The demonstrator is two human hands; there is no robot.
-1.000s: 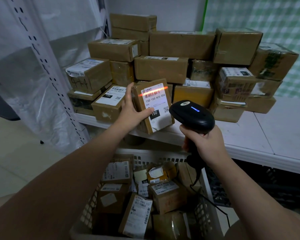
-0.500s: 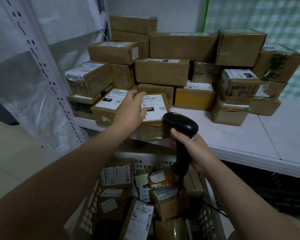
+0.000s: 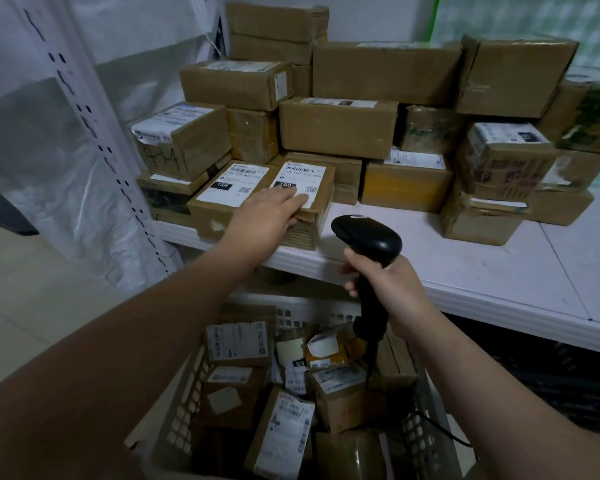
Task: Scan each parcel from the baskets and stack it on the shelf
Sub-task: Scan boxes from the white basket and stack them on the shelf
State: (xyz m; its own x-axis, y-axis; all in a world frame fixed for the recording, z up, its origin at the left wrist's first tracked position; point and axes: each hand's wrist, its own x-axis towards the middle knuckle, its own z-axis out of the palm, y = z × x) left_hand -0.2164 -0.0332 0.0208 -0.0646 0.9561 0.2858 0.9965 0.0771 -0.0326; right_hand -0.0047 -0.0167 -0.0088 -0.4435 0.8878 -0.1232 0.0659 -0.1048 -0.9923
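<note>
The parcel (image 3: 303, 174) lies flat at the front left of the white shelf (image 3: 499, 271), label up. Its long axis runs from the shelf's front edge back toward the stacked boxes (image 3: 336, 128), slanted a little to the right. The barcode end of the label points away from the person, and a short cardboard end faces them at the edge. The left hand (image 3: 271, 211) rests palm down on the near part of the label, its fingers straight and close together.

The parcel's left side touches a wider box with a 15H label (image 3: 229, 188). A low box sits right behind it, and a yellow-taped box (image 3: 406, 185) stands just to its right.

The right hand (image 3: 392, 289) grips the handle of a black scanner (image 3: 368, 233), fingers curled round it. The scanner's head sits near the parcel's front right corner and is angled up and to the left. Its cable (image 3: 440, 431) trails down past the white basket (image 3: 187, 410), which holds more labelled parcels below the shelf edge. Clear plastic sheeting (image 3: 49, 133) hangs on the left.
</note>
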